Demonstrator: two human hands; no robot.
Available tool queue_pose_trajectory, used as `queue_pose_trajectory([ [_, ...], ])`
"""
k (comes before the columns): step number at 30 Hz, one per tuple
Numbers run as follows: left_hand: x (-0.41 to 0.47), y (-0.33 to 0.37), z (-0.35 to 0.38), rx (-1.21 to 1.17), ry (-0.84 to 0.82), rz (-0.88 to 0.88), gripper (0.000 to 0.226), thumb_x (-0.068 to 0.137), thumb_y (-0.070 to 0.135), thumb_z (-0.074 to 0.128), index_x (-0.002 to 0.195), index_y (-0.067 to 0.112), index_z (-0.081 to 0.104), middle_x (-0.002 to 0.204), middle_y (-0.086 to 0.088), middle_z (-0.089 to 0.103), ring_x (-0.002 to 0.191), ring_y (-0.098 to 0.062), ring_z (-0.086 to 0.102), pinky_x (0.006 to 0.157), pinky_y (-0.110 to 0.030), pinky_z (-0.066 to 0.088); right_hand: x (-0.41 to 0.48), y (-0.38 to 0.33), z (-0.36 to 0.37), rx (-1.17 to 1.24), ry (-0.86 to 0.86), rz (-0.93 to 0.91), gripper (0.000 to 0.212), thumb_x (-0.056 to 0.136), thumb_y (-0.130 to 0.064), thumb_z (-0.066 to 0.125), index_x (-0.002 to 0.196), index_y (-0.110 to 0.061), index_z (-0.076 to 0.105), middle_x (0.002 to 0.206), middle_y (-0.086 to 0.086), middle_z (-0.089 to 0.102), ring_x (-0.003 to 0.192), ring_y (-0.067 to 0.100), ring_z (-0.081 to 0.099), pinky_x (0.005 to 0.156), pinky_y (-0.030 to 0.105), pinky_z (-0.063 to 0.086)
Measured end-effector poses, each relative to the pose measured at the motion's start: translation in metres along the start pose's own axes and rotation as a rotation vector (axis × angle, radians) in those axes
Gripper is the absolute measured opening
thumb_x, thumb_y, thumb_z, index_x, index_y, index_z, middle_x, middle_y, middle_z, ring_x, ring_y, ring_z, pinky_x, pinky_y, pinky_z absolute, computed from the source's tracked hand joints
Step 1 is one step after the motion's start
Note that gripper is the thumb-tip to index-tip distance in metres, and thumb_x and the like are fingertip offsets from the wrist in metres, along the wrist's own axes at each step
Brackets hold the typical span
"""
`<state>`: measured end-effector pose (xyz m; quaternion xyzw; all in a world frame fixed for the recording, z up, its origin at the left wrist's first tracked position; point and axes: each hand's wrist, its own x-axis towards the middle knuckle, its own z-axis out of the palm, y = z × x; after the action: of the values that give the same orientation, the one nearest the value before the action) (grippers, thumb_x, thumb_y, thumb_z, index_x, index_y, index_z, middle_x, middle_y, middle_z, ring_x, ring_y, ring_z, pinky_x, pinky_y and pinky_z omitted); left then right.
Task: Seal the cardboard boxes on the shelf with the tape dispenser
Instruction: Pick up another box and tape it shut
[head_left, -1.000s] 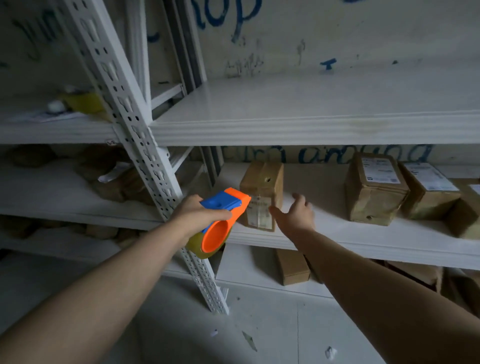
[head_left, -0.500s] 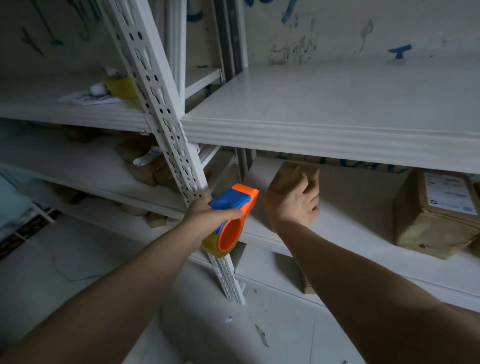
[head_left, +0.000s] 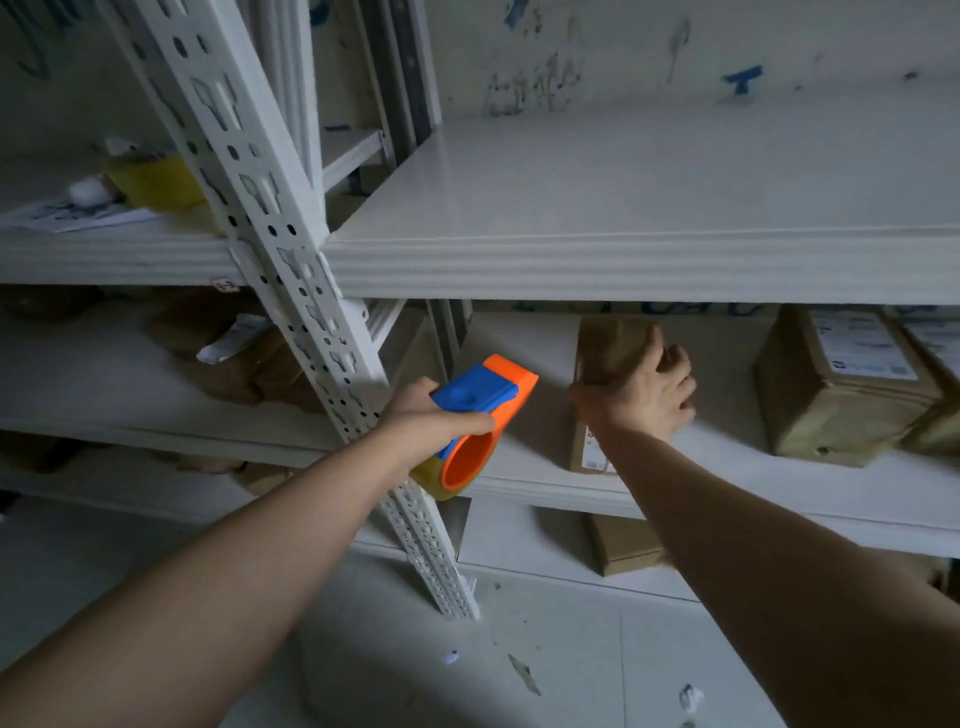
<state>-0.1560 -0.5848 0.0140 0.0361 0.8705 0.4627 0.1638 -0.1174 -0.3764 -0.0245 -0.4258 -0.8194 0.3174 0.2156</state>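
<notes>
The scene is dim and bluish. Soft light gives the glossy white upper shelf board (head_left: 649, 176) a pale sheen, and the space beneath it lies in deep shadow. Wide-angle distortion slants the perforated white metal upright (head_left: 270, 218). Fine detail is soft and grainy.

Back wall (head_left: 675, 47) is grubby off-white w/ blue paint marks (head_left: 740, 80) & grey smudges. Up at top left: a blurry yellow tub-like thing (head_left: 156, 182), a small white round obj (head_left: 88, 189) just beside it, & a printed sheet (head_left: 67, 214) lying flat in front. Floor (head_left: 363, 649) is pale tile w/ a few scraps on it: small white bit (head_left: 451, 656), dark sliver (head_left: 524, 674) near it, crumpled white piece (head_left: 690, 696) further right.
</notes>
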Motion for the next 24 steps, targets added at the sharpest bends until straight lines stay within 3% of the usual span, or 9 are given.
queue_pose_trajectory([
  [7,0.011,0.027,0.019,0.062,-0.312,0.231,0.080,0.041,0.039,0.085,0.111,0.016,0.056,0.099,0.000,0.066,0.082,-0.010,0.063,0.068,-0.022,0.048,0.017,0.041,-0.043,0.011,-0.037,0.049,0.106,0.061,-0.044,0.078,0.148,-0.029,0.020,0.151,0.005,0.023,0.138,0.029,0.023,0.108,0.048,0.027],
  [11,0.013,0.038,0.020,0.088,-0.421,0.321,0.081,0.035,0.048,0.082,0.107,0.023,0.055,0.101,0.003,0.065,0.087,-0.009,0.064,0.072,-0.021,0.048,0.014,0.046,-0.053,-0.005,-0.143,0.062,0.116,0.062,-0.053,0.079,0.152,-0.034,0.007,0.161,0.000,0.003,0.148,0.023,-0.001,0.116,0.054,0.013],
  [13,0.013,0.041,0.020,0.081,-0.428,0.336,0.080,0.034,0.048,0.082,0.105,0.024,0.055,0.101,0.002,0.066,0.087,-0.010,0.064,0.073,-0.023,0.049,0.013,0.051,-0.057,0.026,-0.172,0.020,0.115,0.063,-0.060,0.078,0.152,-0.034,0.010,0.162,-0.001,-0.001,0.148,0.021,-0.006,0.116,0.053,0.010],
  [16,0.012,0.038,0.019,0.079,-0.429,0.349,0.080,0.034,0.048,0.083,0.105,0.025,0.054,0.104,0.000,0.065,0.092,-0.015,0.065,0.076,-0.028,0.051,0.007,0.059,-0.062,0.106,-0.073,-0.071,0.087,0.073,-0.051,0.074,0.146,-0.032,0.031,0.157,0.001,0.020,0.145,0.022,0.016,0.114,0.050,0.023],
  [19,0.007,0.033,0.014,0.060,-0.434,0.352,0.082,0.035,0.047,0.084,0.108,0.023,0.055,0.106,-0.002,0.065,0.095,-0.017,0.065,0.079,-0.030,0.054,0.002,0.057,-0.075,0.298,0.052,-0.118,0.036,0.085,-0.030,0.066,0.120,-0.025,0.059,0.121,-0.001,0.058,0.104,0.013,0.058,0.090,0.037,0.052],
  [21,0.000,0.030,0.011,0.060,-0.448,0.362,0.082,0.037,0.046,0.084,0.111,0.022,0.055,0.106,-0.001,0.066,0.096,-0.017,0.066,0.080,-0.029,0.055,-0.002,0.050,-0.086,0.406,-0.072,-0.082,0.019,0.092,-0.031,0.059,0.101,-0.017,0.068,0.095,0.000,0.070,0.080,0.013,0.067,0.066,0.027,0.054],
  [22,-0.003,0.029,0.009,0.060,-0.457,0.365,0.082,0.038,0.046,0.084,0.112,0.023,0.055,0.107,-0.001,0.066,0.096,-0.016,0.066,0.079,-0.028,0.054,-0.005,0.045,-0.090,0.450,-0.196,-0.031,0.027,0.095,-0.036,0.054,0.095,-0.013,0.070,0.089,0.004,0.073,0.074,0.015,0.069,0.060,0.026,0.052],
  [24,-0.011,0.027,0.007,0.059,-0.476,0.374,0.082,0.040,0.046,0.083,0.114,0.023,0.055,0.108,0.001,0.065,0.096,-0.014,0.066,0.076,-0.024,0.054,-0.014,0.037,-0.097,0.507,-0.512,0.122,0.050,0.100,-0.046,0.040,0.093,-0.007,0.070,0.088,0.010,0.074,0.075,0.022,0.071,0.063,0.030,0.055],
])
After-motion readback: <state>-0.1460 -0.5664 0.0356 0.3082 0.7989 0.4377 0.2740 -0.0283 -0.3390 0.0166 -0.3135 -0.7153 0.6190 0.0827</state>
